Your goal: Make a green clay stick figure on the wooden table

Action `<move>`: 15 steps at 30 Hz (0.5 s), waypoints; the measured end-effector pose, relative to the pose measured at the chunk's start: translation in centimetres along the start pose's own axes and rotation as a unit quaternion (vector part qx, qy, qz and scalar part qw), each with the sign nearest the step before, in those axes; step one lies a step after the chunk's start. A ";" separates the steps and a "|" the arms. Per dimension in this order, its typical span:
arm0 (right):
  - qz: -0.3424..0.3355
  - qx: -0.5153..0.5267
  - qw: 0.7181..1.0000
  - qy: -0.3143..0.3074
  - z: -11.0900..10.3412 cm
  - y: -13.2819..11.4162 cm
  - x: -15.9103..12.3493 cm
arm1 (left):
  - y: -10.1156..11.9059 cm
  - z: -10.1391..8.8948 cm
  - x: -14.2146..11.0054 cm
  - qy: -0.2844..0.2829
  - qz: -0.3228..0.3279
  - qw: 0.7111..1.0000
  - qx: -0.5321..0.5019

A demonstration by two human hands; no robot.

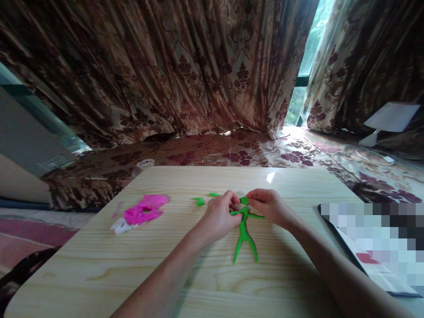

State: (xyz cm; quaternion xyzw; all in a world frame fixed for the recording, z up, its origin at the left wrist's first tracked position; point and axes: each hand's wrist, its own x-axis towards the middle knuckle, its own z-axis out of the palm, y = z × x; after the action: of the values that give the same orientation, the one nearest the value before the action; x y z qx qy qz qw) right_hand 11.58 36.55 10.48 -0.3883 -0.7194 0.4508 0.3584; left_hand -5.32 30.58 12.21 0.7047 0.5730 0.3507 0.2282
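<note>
fingertips of the right hand (269, 204) pinch a small, flat, bright green piece of what looks like modelling clay (244, 200), held just above the head end of a slim green clay figure (243, 229); the left hand (221, 208) curls at its other edge, though whether that grip is closed on it cannot be told. the clay is probably light, soft and easily dented, best taken lightly by the edges; the figure's thin limbs look fragile, its trunk the safer hold. the figure lies on a pale wood-grain surface (82, 269), near two green scraps (200, 202) and a bright pink clay lump (149, 207). beyond, brown floral curtains (185, 66) hang; a white-shaded lamp (392, 117) stands at right.
</note>
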 end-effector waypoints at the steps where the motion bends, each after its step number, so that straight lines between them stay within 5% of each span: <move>1: 0.000 0.004 1.000 -0.004 0.0 0.0 0.0 | 0.0 0.0 0.0 -0.003 -0.007 1.000 -0.011; 15: -0.004 -0.001 0.998 -0.063 -0.1 -1.4 -0.6 | 0.1 -0.3 0.1 -0.016 -0.019 1.000 -0.019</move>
State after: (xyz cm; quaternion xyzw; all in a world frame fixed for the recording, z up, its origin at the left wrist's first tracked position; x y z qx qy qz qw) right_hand 11.59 35.64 11.66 -0.3562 -0.7426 0.4724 0.3136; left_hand -5.47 30.67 12.47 0.6944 0.5763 0.3458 0.2571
